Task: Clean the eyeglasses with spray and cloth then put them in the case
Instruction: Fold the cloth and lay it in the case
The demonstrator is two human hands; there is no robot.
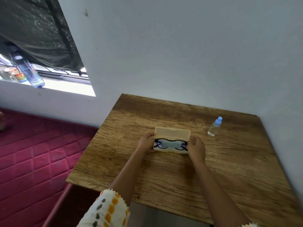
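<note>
The case [172, 134] sits open on the table [164, 177], its lid standing up at the far side. The glasses [182, 145] lie inside it, black frame across its length. A pale blue cloth [170, 145] lies in the case with them; whether it is over or under the lenses is unclear. The left hand [146, 142] grips the case's left end, fingers curled round it. The right hand [196, 149] holds the case's right end, fingers bent against it. The spray bottle [214, 126] stands upright to the right of the case and farther back, well apart. Left of the case, beyond the table edge, lies a pink quilted mattress [32, 153].
</note>
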